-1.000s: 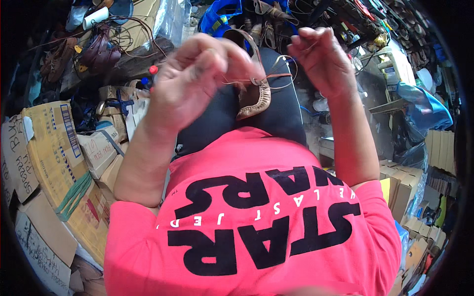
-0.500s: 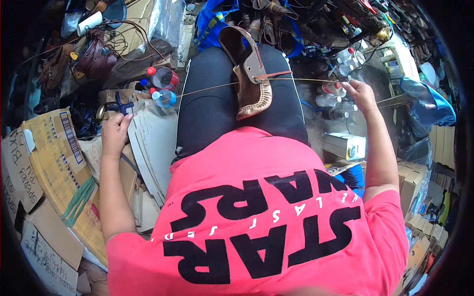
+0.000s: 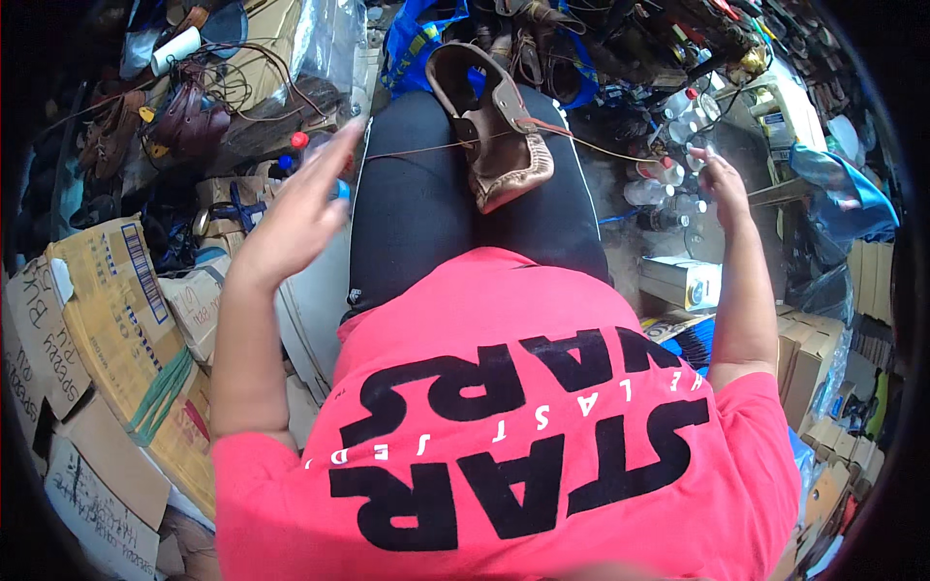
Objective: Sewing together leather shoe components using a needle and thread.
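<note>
Resting on the person's lap, an unfinished brown leather shoe (image 3: 513,172) lies across the black trousers (image 3: 417,218), its gathered toe pointing back toward the pink shirt (image 3: 484,290) and its heel end pointing away. A row of eyelets shows along its side flap, and a reddish lace (image 3: 550,127) sits at the edge there. Thin thread (image 3: 612,150) runs out from the shoe to both sides.

The left hand (image 3: 300,208) is raised left of the lap, well apart from the shoe, with its fingers stretched out nearly straight and slightly blurred; the thread reaches close to its fingertips, but whether it has hold of the strand cannot be told. The right hand (image 3: 725,186) is off to the other side, fingers partly bent, near a group of plastic bottles (image 3: 664,172); whether it grips the thread cannot be told either.

Beyond the knees sits a blue bag (image 3: 407,48). On the left is a yellow-brown cardboard box (image 3: 107,320) with green bands (image 3: 163,397) across it.
</note>
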Motion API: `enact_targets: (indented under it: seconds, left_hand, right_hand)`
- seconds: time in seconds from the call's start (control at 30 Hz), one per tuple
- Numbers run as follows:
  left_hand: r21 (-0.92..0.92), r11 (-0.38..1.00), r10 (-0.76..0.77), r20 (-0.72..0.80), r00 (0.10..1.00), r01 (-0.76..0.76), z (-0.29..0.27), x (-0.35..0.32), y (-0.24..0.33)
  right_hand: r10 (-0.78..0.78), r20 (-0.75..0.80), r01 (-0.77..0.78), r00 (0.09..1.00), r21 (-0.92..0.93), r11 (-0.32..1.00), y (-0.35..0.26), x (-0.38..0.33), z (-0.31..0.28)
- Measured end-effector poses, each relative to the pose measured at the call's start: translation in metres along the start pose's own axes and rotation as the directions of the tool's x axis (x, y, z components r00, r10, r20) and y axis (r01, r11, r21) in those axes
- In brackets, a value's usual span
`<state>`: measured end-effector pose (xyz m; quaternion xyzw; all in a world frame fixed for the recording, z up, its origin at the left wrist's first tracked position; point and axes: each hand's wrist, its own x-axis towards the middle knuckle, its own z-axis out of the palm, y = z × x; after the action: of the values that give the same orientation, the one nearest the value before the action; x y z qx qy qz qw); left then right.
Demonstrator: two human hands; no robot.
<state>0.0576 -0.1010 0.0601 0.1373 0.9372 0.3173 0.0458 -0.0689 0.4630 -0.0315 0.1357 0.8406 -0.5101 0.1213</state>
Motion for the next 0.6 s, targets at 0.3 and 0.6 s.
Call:
enact_targets:
  seconds: [0.3,0.6]
  left_hand:
    - [0.392,0.742,0.494,0.231,0.838,-0.545,0.055,0.176,0.03]
    - [0.173,0.893,0.449,-0.275,0.85,-0.415,0.003,0.163,0.072]
  right_hand:
    - [-0.308,0.01,0.303,0.951,-0.219,0.928,-0.057,-0.055,0.066]
    - [-0.685,-0.106,0.693,0.721,0.101,0.714,-0.157,-0.118,0.167]
